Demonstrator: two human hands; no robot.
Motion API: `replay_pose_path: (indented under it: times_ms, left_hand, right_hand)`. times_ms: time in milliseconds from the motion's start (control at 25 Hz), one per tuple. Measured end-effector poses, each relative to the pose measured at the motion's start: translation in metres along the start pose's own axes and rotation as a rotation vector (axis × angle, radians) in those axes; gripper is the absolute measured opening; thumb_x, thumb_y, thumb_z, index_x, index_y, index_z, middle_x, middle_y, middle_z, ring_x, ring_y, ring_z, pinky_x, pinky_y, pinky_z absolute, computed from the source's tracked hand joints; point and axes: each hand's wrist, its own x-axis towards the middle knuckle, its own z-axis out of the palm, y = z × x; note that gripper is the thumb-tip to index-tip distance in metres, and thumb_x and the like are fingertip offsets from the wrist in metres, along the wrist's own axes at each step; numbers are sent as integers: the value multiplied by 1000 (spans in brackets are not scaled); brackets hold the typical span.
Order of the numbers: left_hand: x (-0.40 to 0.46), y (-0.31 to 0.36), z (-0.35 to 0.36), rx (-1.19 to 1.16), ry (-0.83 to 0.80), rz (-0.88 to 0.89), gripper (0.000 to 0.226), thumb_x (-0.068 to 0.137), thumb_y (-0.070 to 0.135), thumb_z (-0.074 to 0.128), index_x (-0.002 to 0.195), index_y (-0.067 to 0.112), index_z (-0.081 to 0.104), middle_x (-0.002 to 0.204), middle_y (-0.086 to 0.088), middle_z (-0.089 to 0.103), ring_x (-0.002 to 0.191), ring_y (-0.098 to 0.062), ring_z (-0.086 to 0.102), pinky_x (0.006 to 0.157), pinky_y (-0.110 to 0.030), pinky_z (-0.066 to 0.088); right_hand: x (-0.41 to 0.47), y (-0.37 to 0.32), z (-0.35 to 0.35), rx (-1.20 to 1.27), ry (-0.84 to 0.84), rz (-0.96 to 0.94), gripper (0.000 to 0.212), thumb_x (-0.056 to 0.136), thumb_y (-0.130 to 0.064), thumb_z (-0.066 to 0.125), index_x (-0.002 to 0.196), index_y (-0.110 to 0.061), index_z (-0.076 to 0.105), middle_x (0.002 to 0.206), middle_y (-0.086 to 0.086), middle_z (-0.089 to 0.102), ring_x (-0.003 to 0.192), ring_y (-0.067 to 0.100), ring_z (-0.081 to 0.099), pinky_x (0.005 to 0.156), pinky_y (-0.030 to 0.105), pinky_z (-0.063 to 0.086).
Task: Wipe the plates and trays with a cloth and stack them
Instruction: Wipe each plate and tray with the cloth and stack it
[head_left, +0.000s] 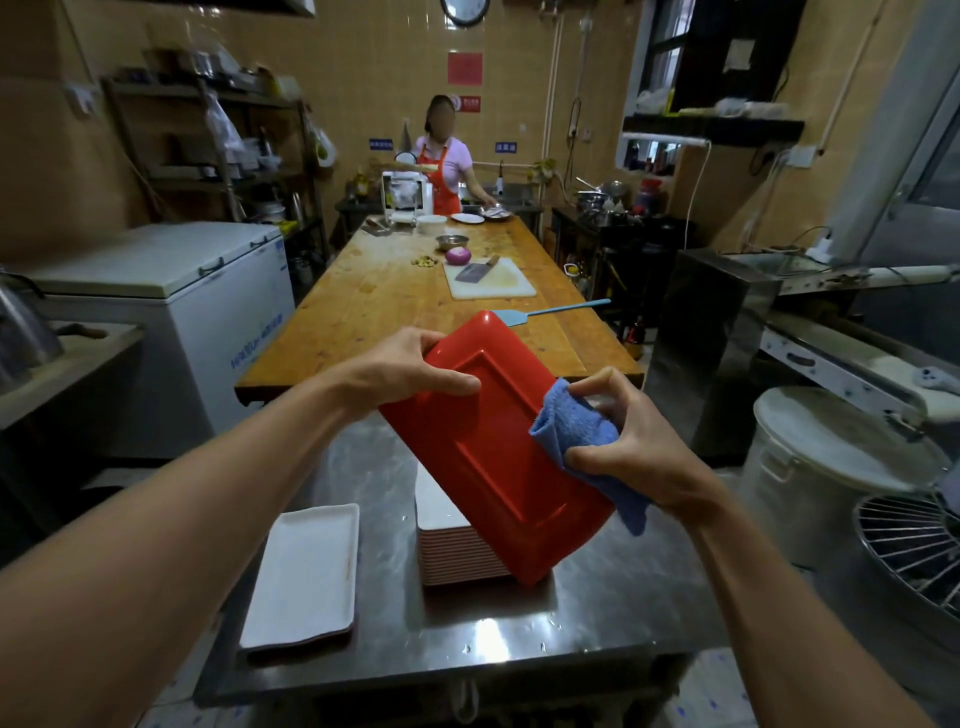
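A red rectangular tray (483, 441) is held tilted in the air with its red underside facing me. My left hand (410, 371) grips its upper left edge. My right hand (618, 441) clutches a folded blue cloth (576, 436) and presses it against the tray's right edge. Under the tray stands a tall stack of trays (457, 551) with a white top face, partly hidden by the red one. A single white tray (306, 571) lies flat to the left of the stack.
Both piles sit on a steel table (467, 639). Beyond it runs a long wooden table (395, 306) with a cutting board (493, 280), cleaver and onion; a person in an orange apron (447, 171) works at its far end. A white freezer (171, 291) stands left, a lidded pot (831, 467) right.
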Motion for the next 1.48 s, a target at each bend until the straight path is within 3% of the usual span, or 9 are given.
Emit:
replay_pose_path:
  times_ms: [200, 440, 720, 840, 1000, 1200, 1320, 1360, 1480]
  left_hand:
    - [-5, -6, 18, -217, 102, -14, 29, 69, 8, 76, 96, 6, 65, 86, -14, 69, 62, -19, 69, 58, -30, 59]
    - [-11, -21, 24, -359, 251, -59, 24, 73, 7, 74, 96, 10, 66, 72, -5, 71, 55, -14, 67, 48, -24, 55]
    - [-18, -48, 28, -580, 319, -219, 25, 66, 17, 76, 90, 15, 68, 74, -5, 73, 62, -20, 69, 53, -32, 57]
    - [-15, -51, 38, -679, 366, -303, 16, 74, 16, 74, 88, 15, 65, 62, -3, 71, 51, -18, 67, 44, -30, 54]
    - [-11, -47, 43, -827, 451, -414, 13, 76, 14, 74, 81, 11, 62, 49, -7, 66, 39, -19, 63, 33, -35, 50]
    - [-13, -40, 63, -902, 391, -506, 15, 81, 18, 71, 87, 8, 61, 59, -13, 67, 47, -25, 64, 49, -44, 47]
    - [-15, -36, 74, -1021, 324, -518, 24, 88, 24, 62, 98, 3, 63, 80, -18, 66, 62, -29, 64, 72, -47, 53]
    - [-15, -36, 74, -1065, 290, -510, 28, 90, 28, 59, 102, 3, 63, 80, -17, 65, 55, -26, 64, 71, -41, 56]
    - [-21, -40, 67, -1171, 158, -492, 38, 91, 36, 53, 114, 6, 59, 76, -13, 66, 47, -19, 64, 40, -22, 51]
  right_hand:
    - [18, -10, 13, -269, 62, -137, 37, 78, -10, 69, 106, -17, 45, 101, 11, 62, 84, 27, 62, 72, 43, 52]
    - [28, -7, 34, -723, 186, -355, 26, 89, -25, 54, 113, -17, 49, 105, 4, 53, 90, 21, 49, 68, 30, 31]
    - [10, 36, 15, -396, 204, -216, 22, 88, -23, 41, 103, -10, 50, 112, 1, 47, 103, 20, 47, 89, 44, 43]
    - [11, 39, 22, -352, 221, -242, 36, 87, -14, 41, 122, -12, 48, 143, -3, 32, 133, 17, 30, 109, 36, 27]
    - [-11, 63, 42, -417, 204, -318, 49, 85, -12, 46, 134, -11, 42, 151, -9, 13, 145, 23, 8, 116, 22, 8]
    - [-15, 75, 61, -673, 373, -389, 48, 86, -14, 54, 134, -8, 47, 151, 4, 24, 143, 34, 10, 116, 48, 11]
    - [-13, 65, 92, -691, 328, -468, 43, 87, -17, 53, 130, -15, 48, 150, 8, 34, 143, 30, 11, 116, 45, 8]
    - [-13, 61, 105, -672, 303, -488, 43, 87, -17, 55, 129, -16, 48, 149, 7, 35, 143, 30, 12, 116, 44, 11]
    - [-15, 52, 129, -657, 255, -531, 41, 87, -22, 52, 128, -19, 50, 149, 6, 37, 142, 29, 15, 115, 42, 13]
